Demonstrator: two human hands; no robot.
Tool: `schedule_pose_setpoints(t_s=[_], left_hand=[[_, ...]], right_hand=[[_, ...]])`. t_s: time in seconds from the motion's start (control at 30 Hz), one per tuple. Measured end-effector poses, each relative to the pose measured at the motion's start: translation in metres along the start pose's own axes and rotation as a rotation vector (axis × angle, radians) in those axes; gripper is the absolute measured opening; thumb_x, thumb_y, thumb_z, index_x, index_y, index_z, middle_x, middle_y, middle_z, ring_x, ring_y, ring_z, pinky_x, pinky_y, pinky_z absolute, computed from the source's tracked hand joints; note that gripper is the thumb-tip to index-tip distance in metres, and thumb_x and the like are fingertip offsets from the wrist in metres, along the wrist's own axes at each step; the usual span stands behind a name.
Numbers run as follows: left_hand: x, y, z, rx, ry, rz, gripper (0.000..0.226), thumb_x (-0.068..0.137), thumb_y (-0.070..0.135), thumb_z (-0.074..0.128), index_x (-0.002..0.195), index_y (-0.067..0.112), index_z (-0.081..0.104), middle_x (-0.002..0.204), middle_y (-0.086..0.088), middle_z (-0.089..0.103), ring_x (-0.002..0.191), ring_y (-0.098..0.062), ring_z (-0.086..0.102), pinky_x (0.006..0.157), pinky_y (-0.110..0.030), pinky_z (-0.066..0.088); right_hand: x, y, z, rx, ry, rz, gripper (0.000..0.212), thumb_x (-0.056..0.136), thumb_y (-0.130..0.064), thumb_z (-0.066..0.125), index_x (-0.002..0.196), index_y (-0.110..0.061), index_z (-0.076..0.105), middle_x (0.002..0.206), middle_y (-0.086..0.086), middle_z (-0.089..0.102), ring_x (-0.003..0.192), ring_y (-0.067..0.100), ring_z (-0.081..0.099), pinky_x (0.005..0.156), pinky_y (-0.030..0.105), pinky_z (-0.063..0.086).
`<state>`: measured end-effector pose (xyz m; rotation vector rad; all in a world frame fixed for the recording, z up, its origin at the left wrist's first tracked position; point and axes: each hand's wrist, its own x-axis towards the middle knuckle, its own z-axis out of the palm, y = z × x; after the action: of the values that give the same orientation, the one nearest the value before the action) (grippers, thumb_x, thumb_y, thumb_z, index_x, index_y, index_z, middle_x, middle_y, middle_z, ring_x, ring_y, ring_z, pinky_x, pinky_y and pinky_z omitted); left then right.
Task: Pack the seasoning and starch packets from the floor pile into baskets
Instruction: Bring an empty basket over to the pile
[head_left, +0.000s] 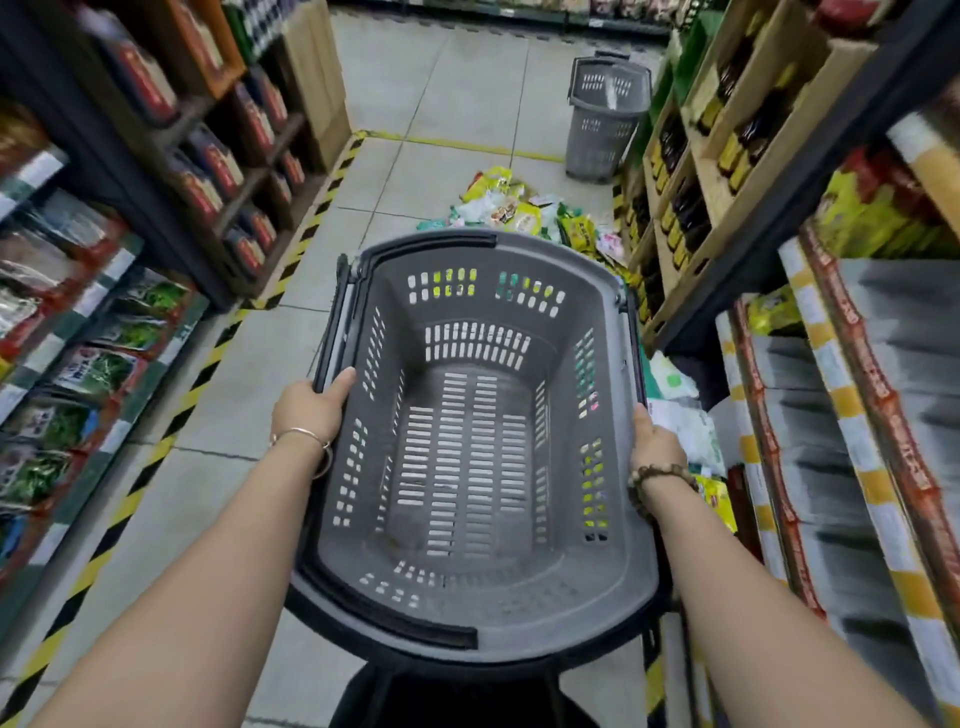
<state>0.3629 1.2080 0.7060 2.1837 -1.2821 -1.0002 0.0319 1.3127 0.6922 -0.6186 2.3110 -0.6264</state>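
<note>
I hold a grey plastic basket (618, 561) with slotted walls in front of me, above the aisle floor, and nothing lies inside it. My left hand (310, 408) grips its left rim, thumb over the edge. My right hand (655, 441) grips the right rim. Further down the aisle a pile of yellow, green and white packets (524, 213) lies on the tiled floor against the right shelf. More packets (680, 415) show just right of the basket.
A second grey basket (605, 117) stands upright beyond the pile by the right shelf. Stocked shelves line both sides of the aisle, with bottles (680, 218) on the right. Yellow-black tape (208, 364) marks the floor along the left shelves.
</note>
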Motion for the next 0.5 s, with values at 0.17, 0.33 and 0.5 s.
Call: schedule_pose_setpoints(t_s=[0.17, 0.33, 0.5], left_hand=[[0.072, 0.05, 0.01, 0.025, 0.015, 0.04, 0.07, 0.085, 0.059, 0.054, 0.113, -0.005, 0.056, 0.116, -0.026, 0.06, 0.106, -0.041, 0.055, 0.091, -0.045, 0.044], [0.159, 0.101, 0.024, 0.027, -0.025, 0.059, 0.075, 0.083, 0.063, 0.053, 0.118, -0.002, 0.056, 0.118, -0.023, 0.061, 0.107, -0.04, 0.056, 0.092, -0.045, 0.045], [0.252, 0.172, 0.036, 0.053, -0.098, 0.153, 0.076, 0.085, 0.062, 0.052, 0.124, -0.003, 0.052, 0.125, -0.023, 0.057, 0.114, -0.04, 0.052, 0.097, -0.046, 0.042]], right_hand=[[0.056, -0.058, 0.011, -0.018, 0.001, 0.004, 0.067, 0.1, -0.048, 0.024, 0.12, 0.008, 0.055, 0.126, 0.029, 0.053, 0.116, 0.038, 0.049, 0.095, 0.038, 0.035], [0.116, -0.118, 0.029, 0.01, 0.046, 0.008, 0.067, 0.099, -0.049, 0.025, 0.128, 0.007, 0.049, 0.131, 0.029, 0.049, 0.12, 0.04, 0.046, 0.099, 0.041, 0.034], [0.172, -0.184, 0.045, 0.07, 0.145, 0.023, 0.061, 0.1, -0.046, 0.027, 0.137, -0.001, 0.043, 0.14, 0.024, 0.043, 0.127, 0.039, 0.041, 0.102, 0.042, 0.031]])
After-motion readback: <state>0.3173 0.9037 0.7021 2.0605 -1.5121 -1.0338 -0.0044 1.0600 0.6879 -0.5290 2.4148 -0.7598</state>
